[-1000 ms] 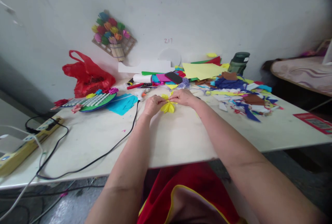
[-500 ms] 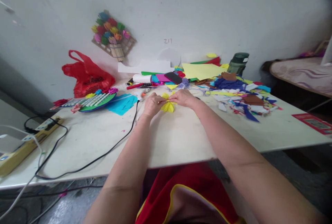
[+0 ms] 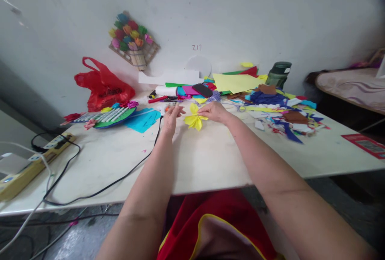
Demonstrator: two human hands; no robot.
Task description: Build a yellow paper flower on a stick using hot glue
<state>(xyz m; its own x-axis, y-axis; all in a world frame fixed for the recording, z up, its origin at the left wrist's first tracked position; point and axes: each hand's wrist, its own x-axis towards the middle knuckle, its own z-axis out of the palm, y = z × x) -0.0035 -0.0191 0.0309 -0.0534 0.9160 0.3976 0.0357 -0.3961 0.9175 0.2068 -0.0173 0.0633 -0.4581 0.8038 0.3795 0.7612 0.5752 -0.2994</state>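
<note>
Flower [image 3: 196,123], yellow, in right hand [image 3: 214,112]

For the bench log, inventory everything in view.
Flower: 1, yellow, centre
Glue gun: 1, white-orange, left of flower
Cut sheet: 1, blue, left
Decorated panel: 1, green-white, left
Bag: 1, red, back left
Bouquet: 1, multicoloured, on wall
Phone: 1, black, back middle
Bottle: 1, green, back right
Paper pieces: many, multicoloured, back and right
Card: 1, red, right
Power strip: 1, yellow, left
Cables: several, black and white, left
Table: 1, white, middle
Left hand: 1, bare, by glue gun
Right hand: 1, bare, pinching flower
</note>
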